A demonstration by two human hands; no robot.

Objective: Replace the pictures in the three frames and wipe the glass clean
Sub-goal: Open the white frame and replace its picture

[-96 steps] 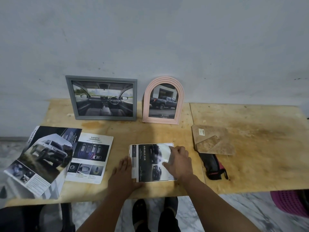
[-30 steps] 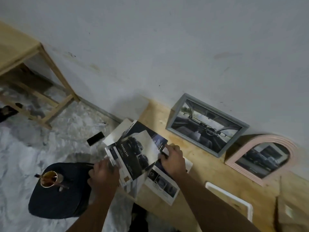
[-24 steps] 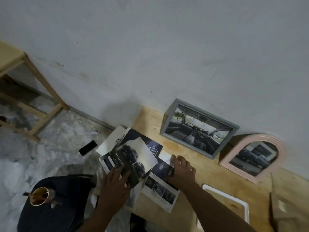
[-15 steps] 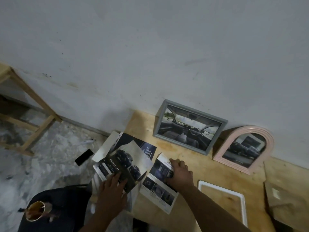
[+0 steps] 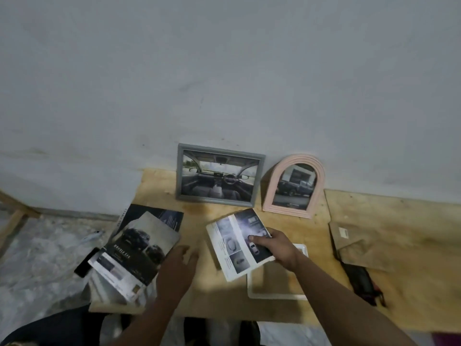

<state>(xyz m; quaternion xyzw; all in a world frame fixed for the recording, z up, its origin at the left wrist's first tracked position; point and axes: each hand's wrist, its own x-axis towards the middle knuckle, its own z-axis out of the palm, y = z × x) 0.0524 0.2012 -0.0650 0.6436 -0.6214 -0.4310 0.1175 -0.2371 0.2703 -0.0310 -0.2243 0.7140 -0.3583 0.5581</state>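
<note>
A grey rectangular frame (image 5: 219, 174) with a car-interior picture and a pink arched frame (image 5: 294, 186) with a truck picture lean on the wall at the back of the wooden table (image 5: 399, 245). A white frame (image 5: 275, 294) lies flat near the front edge with no picture in it. My right hand (image 5: 279, 247) grips a car brochure sheet (image 5: 237, 242) held partly over the white frame. My left hand (image 5: 178, 267) hovers with fingers apart beside a stack of car brochures (image 5: 139, 248) at the table's left edge.
A brown paper bag (image 5: 359, 243) lies at the right, with a black-and-red pouch (image 5: 364, 283) below it. A dark phone (image 5: 86, 262) peeks out left of the brochure stack, past the table's edge. The grey wall stands right behind the frames.
The picture from the white frame went onto the brochure stack at the left. My right hand picked up a brochure sheet and carried it right over the white frame. My left hand left the stack.
</note>
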